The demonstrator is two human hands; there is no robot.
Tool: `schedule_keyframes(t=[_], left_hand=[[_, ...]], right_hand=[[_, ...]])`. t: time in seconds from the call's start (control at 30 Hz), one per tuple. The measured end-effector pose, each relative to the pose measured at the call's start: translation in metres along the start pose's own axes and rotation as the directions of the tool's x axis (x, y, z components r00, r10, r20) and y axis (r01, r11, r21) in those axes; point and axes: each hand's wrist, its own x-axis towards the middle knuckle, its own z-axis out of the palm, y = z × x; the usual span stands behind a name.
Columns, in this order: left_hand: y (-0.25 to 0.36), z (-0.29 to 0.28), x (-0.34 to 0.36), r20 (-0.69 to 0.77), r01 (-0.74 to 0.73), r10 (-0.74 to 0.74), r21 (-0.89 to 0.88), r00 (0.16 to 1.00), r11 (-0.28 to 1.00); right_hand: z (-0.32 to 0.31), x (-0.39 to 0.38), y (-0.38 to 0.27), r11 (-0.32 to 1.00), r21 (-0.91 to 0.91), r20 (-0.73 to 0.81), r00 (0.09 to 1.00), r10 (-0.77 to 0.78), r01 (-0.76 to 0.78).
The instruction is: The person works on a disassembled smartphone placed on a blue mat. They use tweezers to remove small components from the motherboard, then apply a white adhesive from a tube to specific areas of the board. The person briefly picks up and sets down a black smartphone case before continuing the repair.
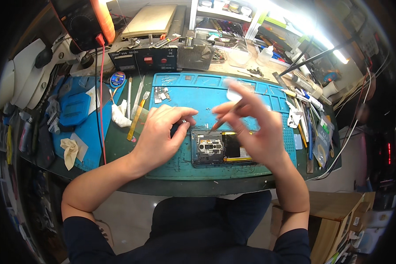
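Note:
An opened phone [210,146] lies on the blue work mat [176,174], its inner frame, camera module and black battery [233,152] with yellow edges exposed. My left hand [165,130] rests by the phone's left end, fingers curled around a small dark thing, mostly hidden in the palm. Over the phone's right part hovers my right hand [259,127], smeared by motion. Between its thumb and fingers is a thin dark pair of tweezers [226,118], tip pointing down at the phone's upper edge. The right hand hides the phone's right end.
Small metal parts [161,94] sit on the mat's upper left. A dark power unit [141,59] stands behind. Left are a solder spool [117,79], a blue box [75,108] and a red cable [102,132]; right, several pens and tools [310,101].

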Motion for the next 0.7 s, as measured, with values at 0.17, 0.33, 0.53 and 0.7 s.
schedule_keyframes(t=[0.17, 0.33, 0.53, 0.7], left_hand=[[0.002, -0.002, 0.0, 0.025, 0.017, -0.017, 0.007, 1.0, 1.0], [0.001, -0.002, 0.0, 0.012, 0.014, -0.014, 0.006, 1.0, 1.0], [0.0, -0.002, 0.0, 0.007, 0.015, -0.015, 0.012, 1.0, 1.0], [-0.002, -0.001, 0.002, -0.014, 0.016, -0.016, -0.053, 1.0, 0.998]], right_hand=[[-0.008, 0.0, 0.029, 0.99, -0.015, -0.284, 0.95, 0.131, -0.141], [-0.002, -0.002, 0.037, 0.984, -0.035, -0.201, 0.966, 0.163, -0.174], [-0.002, -0.001, 0.041, 0.98, -0.059, -0.189, 0.966, 0.175, -0.189], [0.003, -0.002, 0.029, 0.99, 0.026, -0.206, 0.968, 0.144, -0.142]])
